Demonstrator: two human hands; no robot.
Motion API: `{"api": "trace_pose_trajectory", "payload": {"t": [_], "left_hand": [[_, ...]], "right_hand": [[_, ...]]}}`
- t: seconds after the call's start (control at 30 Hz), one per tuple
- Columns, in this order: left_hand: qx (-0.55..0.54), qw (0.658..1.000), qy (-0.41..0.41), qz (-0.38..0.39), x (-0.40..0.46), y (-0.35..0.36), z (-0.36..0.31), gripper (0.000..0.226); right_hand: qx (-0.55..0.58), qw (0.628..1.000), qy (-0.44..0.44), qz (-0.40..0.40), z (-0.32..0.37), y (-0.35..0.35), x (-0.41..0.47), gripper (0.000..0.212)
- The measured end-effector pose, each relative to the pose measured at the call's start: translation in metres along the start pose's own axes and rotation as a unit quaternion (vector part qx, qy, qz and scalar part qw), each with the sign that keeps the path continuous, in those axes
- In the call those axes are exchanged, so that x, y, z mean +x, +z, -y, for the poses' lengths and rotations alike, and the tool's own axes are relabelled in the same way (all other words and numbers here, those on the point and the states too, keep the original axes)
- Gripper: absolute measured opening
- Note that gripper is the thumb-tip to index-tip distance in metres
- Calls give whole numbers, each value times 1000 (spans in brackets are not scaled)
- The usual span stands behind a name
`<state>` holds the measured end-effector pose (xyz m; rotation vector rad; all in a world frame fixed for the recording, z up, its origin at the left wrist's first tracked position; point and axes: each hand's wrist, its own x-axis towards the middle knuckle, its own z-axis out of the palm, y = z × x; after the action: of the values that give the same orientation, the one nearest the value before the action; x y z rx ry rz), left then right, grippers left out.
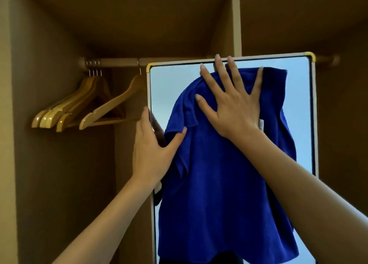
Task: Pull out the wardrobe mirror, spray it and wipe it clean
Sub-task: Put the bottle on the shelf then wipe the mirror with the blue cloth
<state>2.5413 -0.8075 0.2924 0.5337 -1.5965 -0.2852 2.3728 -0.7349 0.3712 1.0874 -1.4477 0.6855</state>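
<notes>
The tall wardrobe mirror [296,88] stands pulled out in front of me, white-framed with yellow top corners. A large blue cloth [209,184] hangs flat against its glass and covers most of it. My right hand [233,104] presses the cloth's upper part to the glass with fingers spread straight, fingertips reaching the top frame. My left hand [151,146] holds the mirror's left frame edge, fingers behind the edge and thumb lying on the cloth. No spray bottle is in view.
The mirror stands inside a brown wooden wardrobe [59,164]. Several wooden hangers [83,108] hang on the rail [117,61] to the left of the mirror. A vertical divider [237,24] rises behind the mirror's top, with another compartment to the right.
</notes>
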Motion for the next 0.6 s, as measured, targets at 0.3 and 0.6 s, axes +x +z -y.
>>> {"api": "trace_pose_trajectory", "payload": {"t": [0.3,0.6], "left_hand": [[146,987,53,-25,-7,18,-11,98],[204,976,25,-72,-5,32,-30,97]], "right_hand": [[0,1000,-5,15,-1,2,-12,63],[1,1000,-18,-9,-31,-4,20,62]]}}
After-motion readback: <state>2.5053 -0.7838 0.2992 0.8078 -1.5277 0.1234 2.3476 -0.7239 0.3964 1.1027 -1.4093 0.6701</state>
